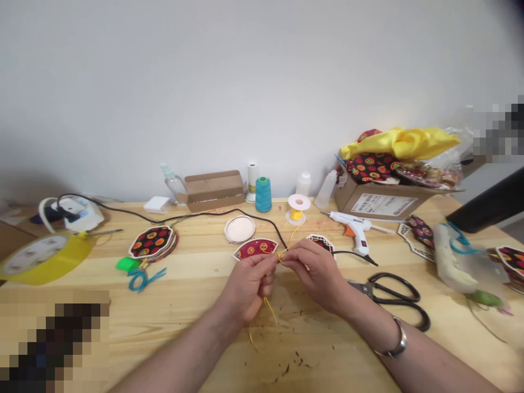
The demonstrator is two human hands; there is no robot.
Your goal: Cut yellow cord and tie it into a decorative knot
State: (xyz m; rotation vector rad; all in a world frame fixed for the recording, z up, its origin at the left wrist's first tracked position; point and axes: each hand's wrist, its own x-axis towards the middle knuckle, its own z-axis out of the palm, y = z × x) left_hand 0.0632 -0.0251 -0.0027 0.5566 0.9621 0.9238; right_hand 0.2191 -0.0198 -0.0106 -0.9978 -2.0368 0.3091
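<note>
Near the middle of the table, my left hand (254,281) pinches a thin yellow cord (270,312), whose loose ends hang below the fist. My right hand (313,270) meets it fingertip to fingertip, closed on the same cord. Between the fingertips the cord looks looped or knotted, too small to make out. From there it runs up toward a white spool (299,203) of yellow cord. Just behind my left hand lies a red patterned fan-shaped piece (256,249). A dark patterned piece (321,242) is partly hidden behind my right hand.
Black-handled scissors (395,295) and a white glue gun (356,229) lie to the right. A filled cardboard box (380,202) stands behind them. Left are stacked patterned pieces (152,243) and yellow tape (49,256). A teal thread cone (263,195) stands at the back; a black cable crosses the table.
</note>
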